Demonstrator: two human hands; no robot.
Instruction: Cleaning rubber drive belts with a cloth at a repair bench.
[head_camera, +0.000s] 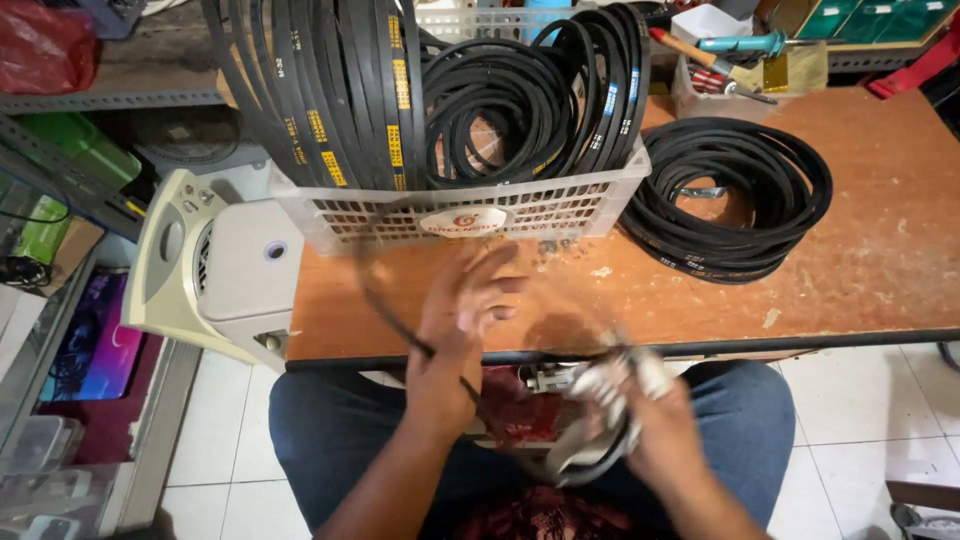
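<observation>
You are sitting at the lower middle of the frame with both hands working in front of the wooden table (850, 250). Your left hand (455, 320) is hovering open just below the table's front edge, fingers spread and blurred, while a thin black belt (385, 310) is running along its palm side; whether the hand is actually gripping that belt, I cannot tell. The belt is looping upward toward the white plastic basket (560, 205) sitting at the upper middle of the frame.

Your right hand (640, 420) is lying lower right of centre, over your lap, and it is closing around a blurred pale bundle together with a loop of the same belt, beside a small metal piece (548, 378).

The basket is holding many black belts (480, 90) standing on edge, some bearing yellow markings. To its right, a flat coil of black belts (730, 200) is lying on the table. At the left of the frame, a cream-coloured machine (215, 265) is standing beside the table. A blue-handled tool (740, 44) is resting at the upper right.
</observation>
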